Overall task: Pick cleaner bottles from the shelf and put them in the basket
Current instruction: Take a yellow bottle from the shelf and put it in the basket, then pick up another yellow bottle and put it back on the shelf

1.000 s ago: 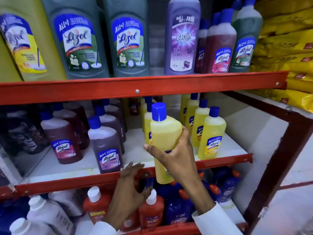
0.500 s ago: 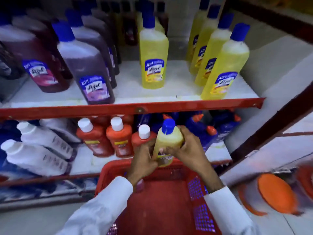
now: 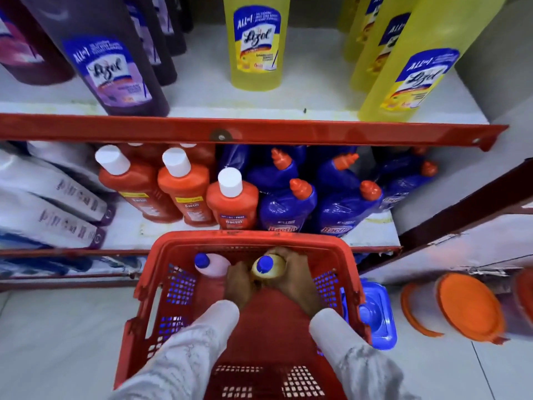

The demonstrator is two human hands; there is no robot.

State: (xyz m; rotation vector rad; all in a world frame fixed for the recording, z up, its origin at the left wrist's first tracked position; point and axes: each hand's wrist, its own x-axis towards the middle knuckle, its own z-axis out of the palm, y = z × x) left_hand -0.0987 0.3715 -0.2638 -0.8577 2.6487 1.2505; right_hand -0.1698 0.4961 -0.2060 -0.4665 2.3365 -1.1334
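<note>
Now, from largest to smallest:
Shelf: red-edged metal shelf [image 3: 259,131] with white boards, stocked with upright cleaner bottles; a tall yellow plastic cleaner bottle [image 3: 256,44] stands at mid-shelf, probably the same kind as the one in hand.
Basket: red perforated plastic basket [image 3: 248,238] on the floor just below the shelf, close for short carries.
Hands: left hand [image 3: 239,281] and right hand [image 3: 297,278] reach deep inside; fingers clamped on either side of the bottle, seemingly to set it upright.
Held bottle: small yellow bottle with blue cap [image 3: 266,267], low in the basket's far end.
Neighbour: pale pink bottle with blue cap [image 3: 210,264], just beside, already in.
</note>
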